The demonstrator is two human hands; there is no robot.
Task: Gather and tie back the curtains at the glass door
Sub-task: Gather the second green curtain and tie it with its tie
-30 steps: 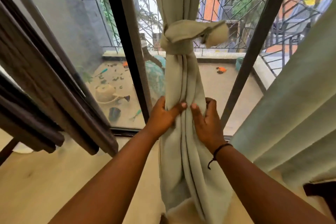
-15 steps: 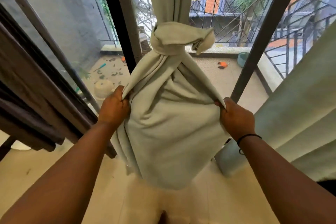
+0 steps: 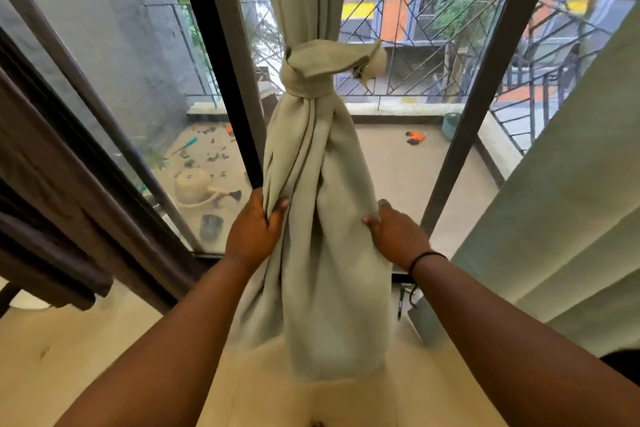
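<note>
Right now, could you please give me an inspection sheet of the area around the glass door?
Surface: pale floor, bare where visible.
Job's things: pale curtain knotted; second curtain hangs loose at right.
Clutter: watering can and scattered bits on balcony outside.
Grips: left hand pinches folds; right hand rests on the cloth's edge.
Cables: nothing seen.
Surroundings: dark door frame, balcony railing, buildings beyond.

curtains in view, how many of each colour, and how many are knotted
Pale green: 2, the knotted curtain held by the left hand and right hand, and a loose curtain at the right.
Dark brown: 1, the brown curtain.
Knotted: 1
Total: 3
</note>
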